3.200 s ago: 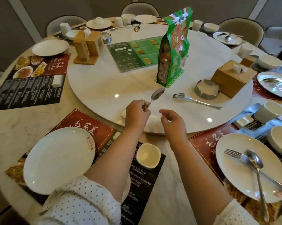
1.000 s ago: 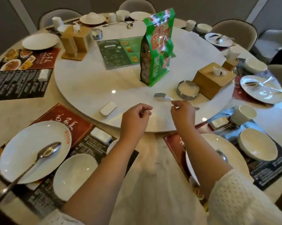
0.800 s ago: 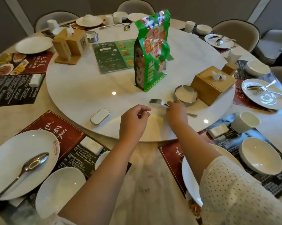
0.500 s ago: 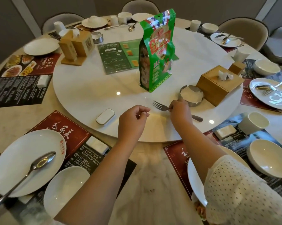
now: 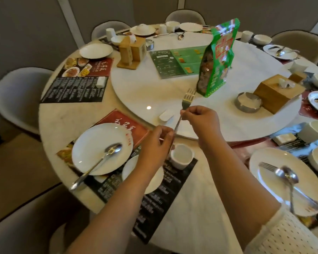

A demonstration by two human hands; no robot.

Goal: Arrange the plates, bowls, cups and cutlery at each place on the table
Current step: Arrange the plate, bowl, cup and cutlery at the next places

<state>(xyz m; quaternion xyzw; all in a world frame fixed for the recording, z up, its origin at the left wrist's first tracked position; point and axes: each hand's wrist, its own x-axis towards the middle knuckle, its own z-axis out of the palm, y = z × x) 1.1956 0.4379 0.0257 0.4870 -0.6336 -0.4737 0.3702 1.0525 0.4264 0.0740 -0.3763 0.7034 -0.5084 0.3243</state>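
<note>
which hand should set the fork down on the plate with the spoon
Left. The left hand already pinches the fork handle's lower end and sits next to the plate holding the spoon. The right hand would have to cross over.

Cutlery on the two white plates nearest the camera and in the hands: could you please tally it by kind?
Silver metal forks: 2, the held fork pinched by the left hand and the right hand, and the plated fork on the right round white plate.
Silver metal spoons: 2, the left spoon on the left round white plate, and the right spoon.
Total: 4
</note>
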